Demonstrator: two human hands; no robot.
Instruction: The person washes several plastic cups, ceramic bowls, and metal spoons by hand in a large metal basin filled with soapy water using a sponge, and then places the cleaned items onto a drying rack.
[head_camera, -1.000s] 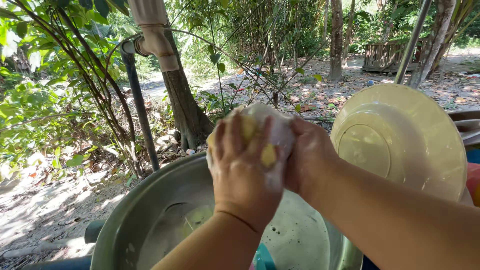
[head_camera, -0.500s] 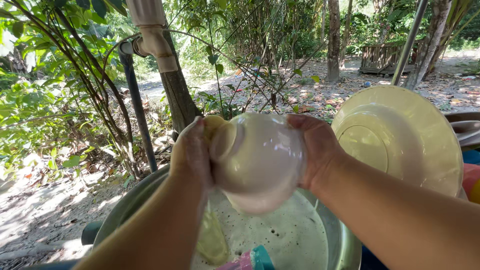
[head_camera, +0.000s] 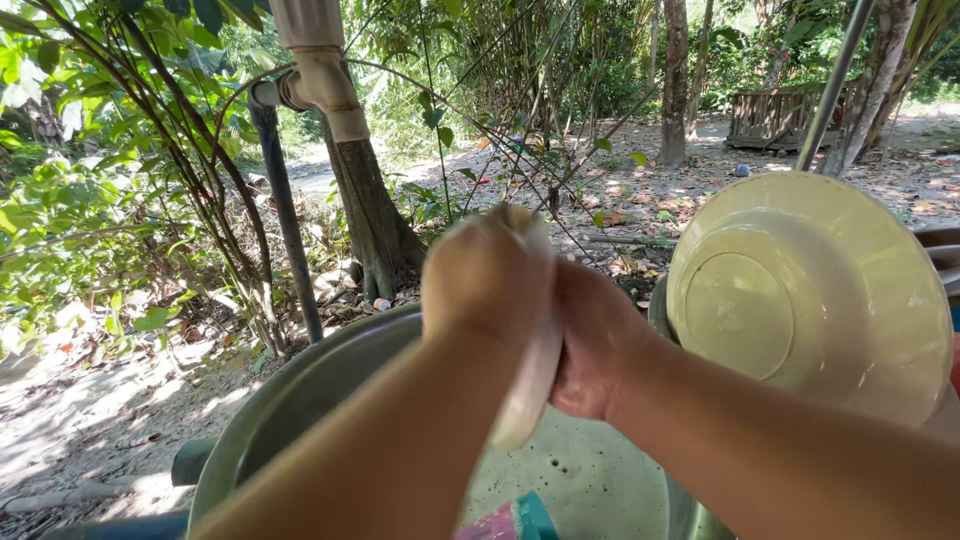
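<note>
Clearly both hands clasp one white bowl (head_camera: 530, 400) above the metal basin (head_camera: 300, 410). It stands on edge between them, rim running up and down: left hand (head_camera: 485, 270) closed over the near face, right hand (head_camera: 590, 335) gripping from behind. It looks pale, wet and blurred. A cream plate (head_camera: 810, 300) leans at the right.

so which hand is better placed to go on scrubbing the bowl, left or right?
Probably the left hand: it lies flat over the near face of the pale bowl, above the metal basin. The right hand grips the bowl from behind, so it looks better suited to holding. Blur hides any sponge.
</note>
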